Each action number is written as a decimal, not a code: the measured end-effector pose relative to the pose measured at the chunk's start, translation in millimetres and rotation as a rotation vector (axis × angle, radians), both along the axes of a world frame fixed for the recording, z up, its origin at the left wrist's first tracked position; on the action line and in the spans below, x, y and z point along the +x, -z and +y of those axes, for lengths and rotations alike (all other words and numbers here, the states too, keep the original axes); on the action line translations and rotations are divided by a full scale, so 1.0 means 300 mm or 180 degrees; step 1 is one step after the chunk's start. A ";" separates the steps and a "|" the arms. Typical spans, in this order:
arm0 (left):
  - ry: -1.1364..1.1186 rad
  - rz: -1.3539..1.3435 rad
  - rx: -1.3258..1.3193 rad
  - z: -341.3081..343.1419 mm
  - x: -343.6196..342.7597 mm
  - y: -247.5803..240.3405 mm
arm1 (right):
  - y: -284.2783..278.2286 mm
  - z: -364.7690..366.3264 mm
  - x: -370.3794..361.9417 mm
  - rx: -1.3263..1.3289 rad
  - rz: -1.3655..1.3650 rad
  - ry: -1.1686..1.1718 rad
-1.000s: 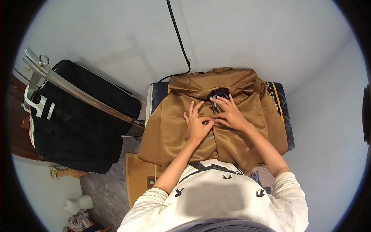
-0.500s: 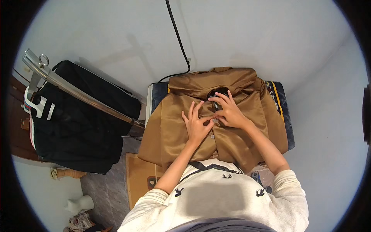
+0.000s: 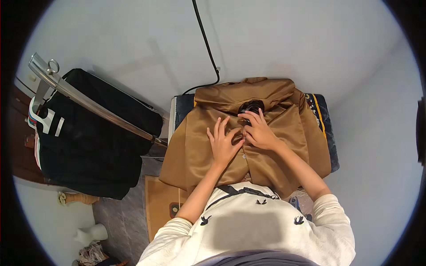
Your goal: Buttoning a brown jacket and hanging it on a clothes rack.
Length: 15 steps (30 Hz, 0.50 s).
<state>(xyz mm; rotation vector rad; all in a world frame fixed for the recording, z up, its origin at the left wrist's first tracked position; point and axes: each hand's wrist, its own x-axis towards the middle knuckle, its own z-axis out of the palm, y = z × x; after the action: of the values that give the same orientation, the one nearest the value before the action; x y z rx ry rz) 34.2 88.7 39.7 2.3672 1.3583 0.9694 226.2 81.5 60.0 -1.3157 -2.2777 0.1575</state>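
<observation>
A shiny brown satin shirt (image 3: 284,164) lies front side up, its collar end away from me. Both hands work at its front opening, a little above a small pale button (image 3: 244,156). My left hand (image 3: 225,142) pinches the left edge of the opening with thumb and forefinger, the other fingers raised and spread. Close against it, my right hand (image 3: 261,134) grips the opposite edge, its upper fingers beside the dark gap at the neck (image 3: 252,105). What lies between the fingertips is hidden.
Under the shirt is a dark blue patterned cloth (image 3: 330,148) on a table against the wall. A metal rail (image 3: 102,113) with black garments (image 3: 93,150) on a white hanger (image 3: 44,117) stands at left. A black cable (image 3: 206,40) hangs down the wall.
My right fingers have drawn slightly left and closer together at the opening. The left hand has shifted very little, and the shirt lies in the same place.
</observation>
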 end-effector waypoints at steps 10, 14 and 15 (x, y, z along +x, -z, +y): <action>0.0340 -0.0604 0.0092 -0.073 -0.091 0.041 | -0.008 -0.257 -0.133 0.0080 0.0443 0.1565; 0.0614 -0.0521 0.0030 -0.121 -0.084 0.024 | 0.050 -0.363 -0.175 -0.0041 0.0419 0.1687; 0.0609 -0.0482 0.0027 -0.139 -0.077 0.020 | 0.063 -0.378 -0.173 -0.0046 0.0586 0.1711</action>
<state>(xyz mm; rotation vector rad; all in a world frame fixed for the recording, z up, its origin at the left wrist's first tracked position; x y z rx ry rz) 11.0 47.0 33.6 2.3252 1.0538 1.0747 174.3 -31.8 41.1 -1.7861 -1.7065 0.1020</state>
